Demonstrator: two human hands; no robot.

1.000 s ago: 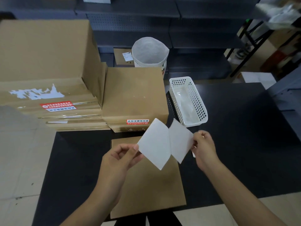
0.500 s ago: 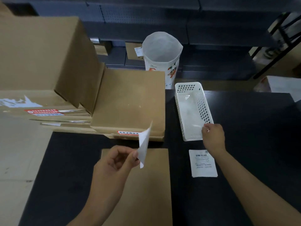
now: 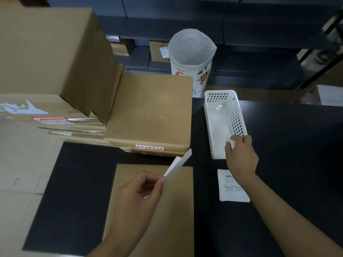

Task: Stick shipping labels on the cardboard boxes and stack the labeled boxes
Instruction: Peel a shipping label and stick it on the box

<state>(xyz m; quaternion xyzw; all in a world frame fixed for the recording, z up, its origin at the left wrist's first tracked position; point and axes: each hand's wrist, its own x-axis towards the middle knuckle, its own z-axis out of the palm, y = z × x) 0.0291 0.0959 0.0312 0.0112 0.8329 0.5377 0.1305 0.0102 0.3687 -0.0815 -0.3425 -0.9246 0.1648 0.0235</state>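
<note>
Pinching a white label sheet betw. thumb & forefinger, left hand sat lower centre of frame, above flat cardboard box on black table. Right hand, centre right, reached into near end of white basket, fingers loosely bent; whether it held anything, cannot tell. Printed shipping label lay face up on table just below that hand, right of box. Stack of cardboard boxes w/ red sticker at centre; large carton upper left. White bag upper centre, behind the stack.
</note>
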